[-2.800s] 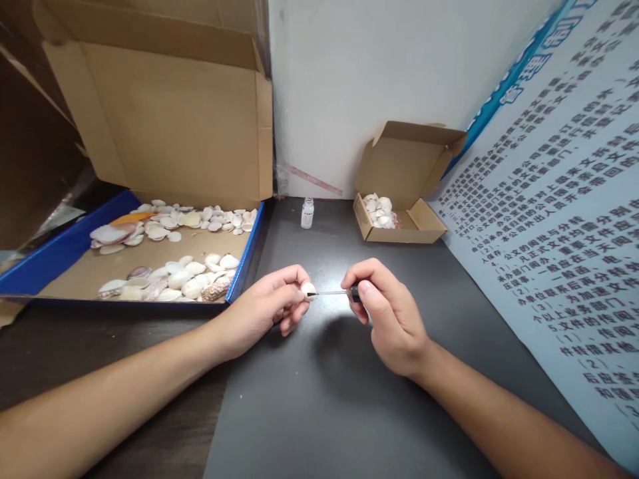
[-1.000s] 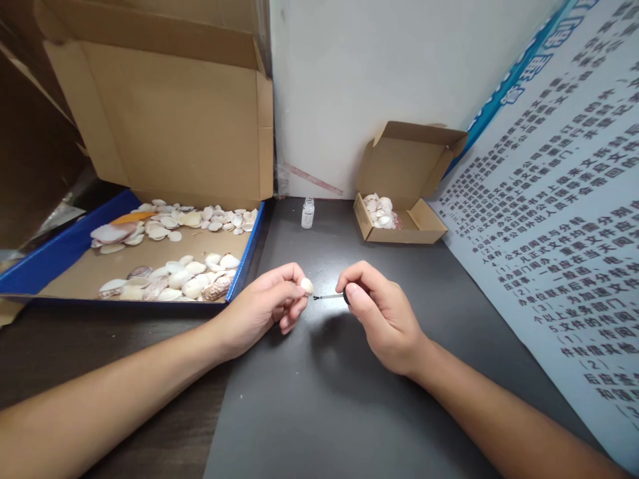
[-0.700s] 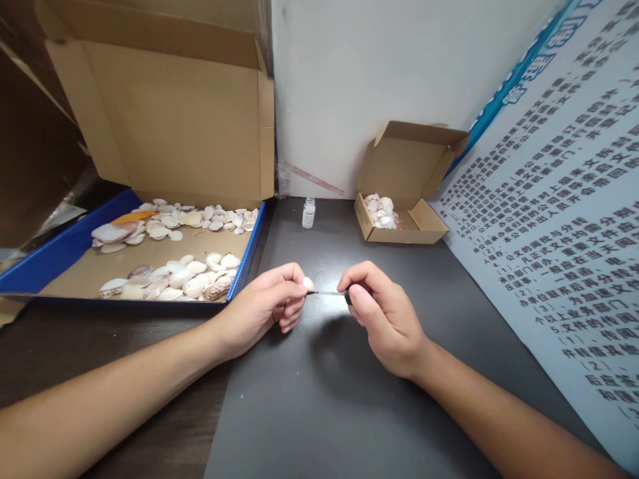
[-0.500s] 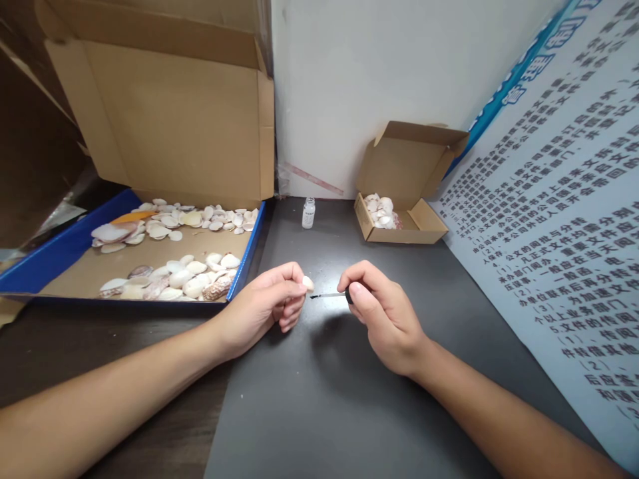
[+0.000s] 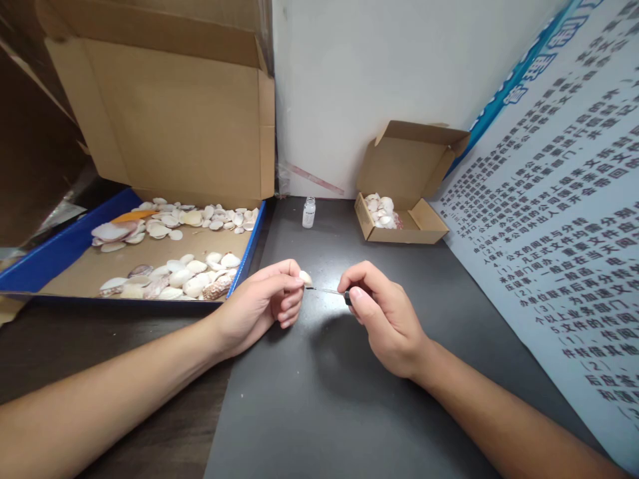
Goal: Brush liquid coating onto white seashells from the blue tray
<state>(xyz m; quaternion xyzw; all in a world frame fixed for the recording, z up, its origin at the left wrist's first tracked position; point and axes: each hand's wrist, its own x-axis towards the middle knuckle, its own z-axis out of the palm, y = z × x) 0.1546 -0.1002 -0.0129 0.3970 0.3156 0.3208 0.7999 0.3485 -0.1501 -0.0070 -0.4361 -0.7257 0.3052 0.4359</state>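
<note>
My left hand (image 5: 267, 299) pinches a small pale seashell (image 5: 305, 277) between thumb and forefinger above the dark mat. Closed around the black cap of a small applicator brush (image 5: 327, 291) is my right hand (image 5: 382, 313). The brush's thin stem points left, and its dark tip is at the shell's lower edge; whether it touches I cannot tell. Behind the hands stands a small uncapped glass bottle (image 5: 309, 213) with a white label, upright on the mat.
On the left, a blue-sided cardboard box (image 5: 252, 243) with its lid raised holds many seashells in two groups. A smaller open cardboard box (image 5: 422, 226) with white shells stands at the back right. A printed board (image 5: 564, 219) leans along the right side.
The shell in my left hand has tilted and shifted slightly left. The brush tip has risen a little and moved left, closer to the shell's underside.
</note>
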